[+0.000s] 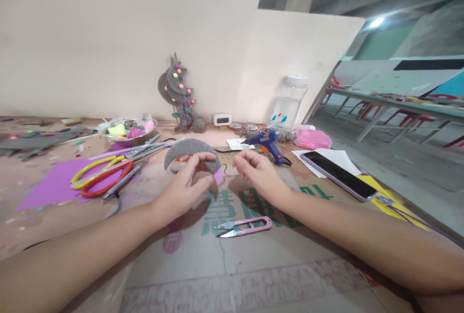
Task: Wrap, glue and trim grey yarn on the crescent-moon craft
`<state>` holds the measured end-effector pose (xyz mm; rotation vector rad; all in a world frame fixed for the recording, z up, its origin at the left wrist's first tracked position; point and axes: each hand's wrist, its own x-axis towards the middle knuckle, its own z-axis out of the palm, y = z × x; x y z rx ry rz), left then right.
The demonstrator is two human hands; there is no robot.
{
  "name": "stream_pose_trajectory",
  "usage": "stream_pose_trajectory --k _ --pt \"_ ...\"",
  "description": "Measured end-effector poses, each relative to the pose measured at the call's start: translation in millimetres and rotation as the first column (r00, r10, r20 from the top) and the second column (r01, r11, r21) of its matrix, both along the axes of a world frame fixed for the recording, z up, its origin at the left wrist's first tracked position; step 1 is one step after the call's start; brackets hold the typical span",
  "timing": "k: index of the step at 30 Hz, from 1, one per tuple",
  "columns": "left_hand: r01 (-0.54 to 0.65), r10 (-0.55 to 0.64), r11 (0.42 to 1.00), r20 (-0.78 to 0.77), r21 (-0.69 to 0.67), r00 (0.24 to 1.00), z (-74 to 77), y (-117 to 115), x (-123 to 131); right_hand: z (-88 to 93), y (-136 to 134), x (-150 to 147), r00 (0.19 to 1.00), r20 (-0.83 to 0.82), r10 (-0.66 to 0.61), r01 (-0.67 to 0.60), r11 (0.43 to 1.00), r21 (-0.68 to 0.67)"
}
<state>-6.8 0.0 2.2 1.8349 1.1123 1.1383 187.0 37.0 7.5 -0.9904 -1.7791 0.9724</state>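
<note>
A grey crescent (pixel 188 149), wrapped in yarn, is held at its right tip by my left hand (pixel 194 177), thumb and fingers curved around that end. Below the fingers a small purple piece (pixel 217 176) hangs from the tip. A short strand of grey yarn (pixel 225 170) curls out toward my right hand (pixel 259 172), whose thumb and fingertips are pinched together. Whatever sits in that pinch is too small to make out. Pink thread snips (pixel 250 226) lie on the cardboard (pixel 188 264) in front of both hands.
On the left, scissors with yellow and red handles (pixel 103 175) rest over purple sheet (pixel 54 180). Behind stand a bowl (pixel 145 134), a crescent ornament (pixel 177 93) and a water bottle (pixel 288 105). A blue glue gun (pixel 268 144) and a phone (pixel 339 175) lie right.
</note>
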Motion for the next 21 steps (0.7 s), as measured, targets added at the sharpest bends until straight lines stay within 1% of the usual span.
stream_pose_trajectory --k 2,4,6,8,13,15,16,18,20,21 --pt "0.024 -0.024 1.0 -0.007 0.002 1.0 1.1 -0.3 -1.3 1.4 -4.6 -1.9 0.986 0.113 0.12 -0.109 0.989 -0.097" --pt "0.038 -0.037 0.998 -0.037 0.041 0.999 0.4 0.1 -2.5 1.6 -8.3 -4.5 0.967 0.141 0.21 -0.19 0.971 -0.144" --pt "0.05 -0.045 0.996 -0.076 0.077 0.996 -1.3 0.6 -3.0 0.5 -9.2 -6.5 0.956 0.135 0.261 -0.241 0.959 -0.149" --pt "0.047 -0.037 0.994 -0.093 0.102 0.995 -2.6 1.3 -2.5 -1.2 -7.7 -7.3 0.951 0.141 0.276 -0.257 0.956 -0.141" --pt "-0.074 0.076 0.988 -0.006 0.138 0.997 -3.2 3.8 -0.5 -3.3 -6.0 -7.9 0.95 0.189 0.249 -0.225 0.964 -0.142" --pt "-0.104 0.101 0.984 0.024 0.143 0.995 -4.0 5.2 -0.3 -2.0 -8.3 -7.7 0.947 0.203 0.249 -0.224 0.965 -0.139" --pt "-0.112 0.108 0.983 0.037 0.146 0.994 -4.6 5.8 -0.3 -0.8 -9.6 -7.3 0.951 0.209 0.228 -0.207 0.971 -0.118" --pt "-0.132 0.124 0.98 0.058 0.151 0.991 -5.5 6.2 -0.2 2.0 -11.1 -5.7 0.974 0.188 0.125 -0.122 0.992 -0.026" --pt "-0.145 0.138 0.979 0.059 0.143 0.989 -5.4 5.6 0.0 4.3 -10.5 -3.7 0.994 0.105 0.007 -0.015 0.997 0.077" --pt "-0.148 0.141 0.979 0.052 0.143 0.989 -4.9 5.0 0.2 4.8 -9.2 -2.9 0.998 0.066 -0.023 0.016 0.995 0.103"
